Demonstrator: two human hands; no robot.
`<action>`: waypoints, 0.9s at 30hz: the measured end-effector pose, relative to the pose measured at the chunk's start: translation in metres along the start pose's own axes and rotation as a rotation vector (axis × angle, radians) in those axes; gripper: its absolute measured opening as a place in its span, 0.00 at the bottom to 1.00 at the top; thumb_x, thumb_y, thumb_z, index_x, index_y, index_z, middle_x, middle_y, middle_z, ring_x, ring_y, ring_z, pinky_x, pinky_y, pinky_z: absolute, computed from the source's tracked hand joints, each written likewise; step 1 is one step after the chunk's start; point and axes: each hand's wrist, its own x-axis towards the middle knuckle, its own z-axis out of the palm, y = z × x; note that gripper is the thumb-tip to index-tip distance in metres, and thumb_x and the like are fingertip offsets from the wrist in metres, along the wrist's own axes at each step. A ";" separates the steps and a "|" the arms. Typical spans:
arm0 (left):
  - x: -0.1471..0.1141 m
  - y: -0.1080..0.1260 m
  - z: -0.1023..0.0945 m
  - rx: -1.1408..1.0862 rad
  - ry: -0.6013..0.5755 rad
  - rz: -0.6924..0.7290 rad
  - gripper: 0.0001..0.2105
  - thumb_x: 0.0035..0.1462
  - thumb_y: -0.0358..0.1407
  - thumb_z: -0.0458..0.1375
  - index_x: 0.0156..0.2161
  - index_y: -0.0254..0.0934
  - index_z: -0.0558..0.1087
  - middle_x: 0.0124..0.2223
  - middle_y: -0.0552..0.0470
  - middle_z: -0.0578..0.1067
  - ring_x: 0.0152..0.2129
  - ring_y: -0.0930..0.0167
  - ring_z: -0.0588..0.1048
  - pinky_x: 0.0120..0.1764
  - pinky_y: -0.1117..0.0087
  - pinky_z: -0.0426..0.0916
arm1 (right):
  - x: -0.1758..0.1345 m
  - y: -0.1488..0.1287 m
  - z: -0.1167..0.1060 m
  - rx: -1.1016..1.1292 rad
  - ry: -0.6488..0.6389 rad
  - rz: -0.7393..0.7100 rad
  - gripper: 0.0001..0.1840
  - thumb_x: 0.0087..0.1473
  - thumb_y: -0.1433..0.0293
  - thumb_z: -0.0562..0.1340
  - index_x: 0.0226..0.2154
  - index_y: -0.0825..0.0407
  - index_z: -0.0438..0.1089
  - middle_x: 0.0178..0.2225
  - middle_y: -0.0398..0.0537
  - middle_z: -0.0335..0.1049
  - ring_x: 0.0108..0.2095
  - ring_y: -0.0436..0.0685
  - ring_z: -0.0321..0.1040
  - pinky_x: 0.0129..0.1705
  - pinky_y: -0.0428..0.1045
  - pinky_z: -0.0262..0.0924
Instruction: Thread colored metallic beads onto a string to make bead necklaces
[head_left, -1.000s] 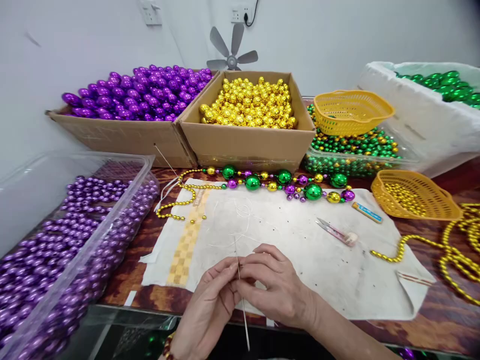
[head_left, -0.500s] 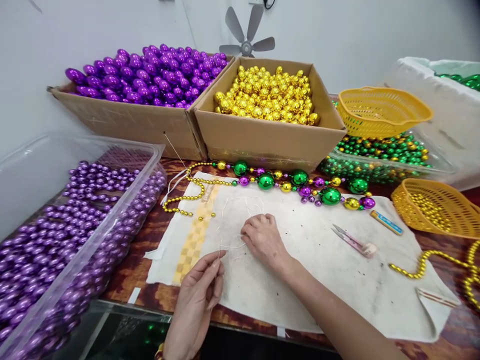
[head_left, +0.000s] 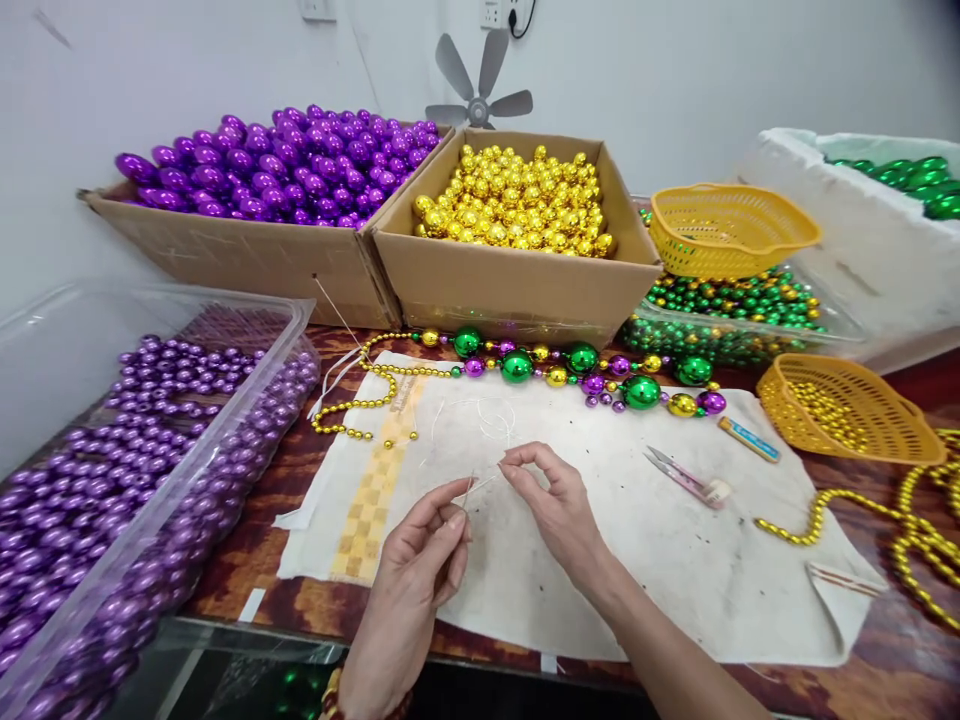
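Note:
My left hand (head_left: 424, 560) is closed in a pinch on a thin needle (head_left: 469, 492), which stands up between thumb and forefinger. My right hand (head_left: 551, 500) pinches a white thread (head_left: 487, 481) that runs across to the needle; whether it passes through the eye is too small to tell. Loops of this thread lie on the white cloth (head_left: 600, 560) just beyond my hands. Farther back on the cloth lies a bead necklace (head_left: 516, 366) of green, gold and purple beads, with a gold strand trailing at its left end.
Thread snips (head_left: 686, 478) and a small blue-and-yellow packet (head_left: 750, 439) lie to the right. Behind stand cardboard boxes of purple beads (head_left: 262, 165) and gold beads (head_left: 517, 205). A clear bin (head_left: 300, 325) of purple beads is at left, yellow baskets (head_left: 892, 425) at right.
My right hand has lifted off the cloth and come back towards my left hand, drawing the thread. My left hand has shifted slightly right. The view has tilted up slightly.

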 end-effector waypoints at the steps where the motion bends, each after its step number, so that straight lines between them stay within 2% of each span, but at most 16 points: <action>1: -0.001 0.001 0.006 0.018 -0.031 0.012 0.17 0.59 0.39 0.59 0.54 0.43 0.71 0.32 0.57 0.65 0.18 0.84 0.57 0.19 0.82 0.50 | -0.007 -0.007 -0.008 0.097 0.021 0.063 0.06 0.65 0.69 0.55 0.36 0.50 0.66 0.38 0.45 0.72 0.42 0.54 0.68 0.46 0.50 0.59; 4: -0.005 0.002 0.026 0.031 -0.132 0.009 0.18 0.60 0.39 0.58 0.55 0.44 0.70 0.30 0.58 0.63 0.16 0.84 0.57 0.17 0.81 0.47 | -0.026 -0.023 -0.031 0.472 0.092 0.246 0.05 0.61 0.68 0.59 0.33 0.50 0.68 0.37 0.43 0.72 0.43 0.55 0.67 0.47 0.49 0.59; 6: -0.007 0.001 0.039 0.027 -0.167 0.002 0.18 0.59 0.39 0.59 0.55 0.43 0.70 0.28 0.59 0.63 0.15 0.84 0.57 0.16 0.80 0.47 | -0.037 -0.029 -0.042 0.608 0.153 0.293 0.05 0.59 0.70 0.61 0.31 0.50 0.69 0.38 0.42 0.72 0.45 0.55 0.66 0.50 0.49 0.56; 12: -0.013 -0.005 0.066 0.066 -0.295 -0.028 0.16 0.60 0.39 0.57 0.53 0.45 0.70 0.30 0.58 0.65 0.12 0.85 0.61 0.13 0.81 0.50 | -0.055 -0.035 -0.061 0.624 0.259 0.313 0.06 0.56 0.72 0.62 0.28 0.50 0.70 0.41 0.43 0.71 0.48 0.56 0.64 0.53 0.51 0.52; 16: -0.018 -0.011 0.076 0.073 -0.288 -0.006 0.16 0.60 0.40 0.58 0.53 0.44 0.70 0.30 0.58 0.67 0.10 0.86 0.59 0.12 0.82 0.47 | -0.060 -0.037 -0.069 0.681 0.265 0.314 0.06 0.55 0.73 0.62 0.27 0.51 0.70 0.40 0.44 0.72 0.46 0.56 0.66 0.52 0.51 0.54; 20: -0.019 -0.015 0.082 0.135 -0.292 0.029 0.15 0.60 0.40 0.57 0.52 0.44 0.70 0.30 0.58 0.67 0.09 0.86 0.57 0.12 0.82 0.43 | -0.062 -0.036 -0.073 0.705 0.271 0.329 0.06 0.56 0.73 0.61 0.27 0.51 0.69 0.39 0.43 0.72 0.44 0.55 0.67 0.50 0.50 0.56; 27: -0.014 -0.020 0.084 0.198 -0.317 0.098 0.13 0.61 0.38 0.56 0.51 0.44 0.72 0.30 0.57 0.69 0.09 0.87 0.59 0.15 0.81 0.44 | -0.062 -0.037 -0.078 0.633 0.295 0.370 0.07 0.54 0.73 0.61 0.25 0.51 0.68 0.37 0.43 0.71 0.41 0.55 0.67 0.47 0.50 0.57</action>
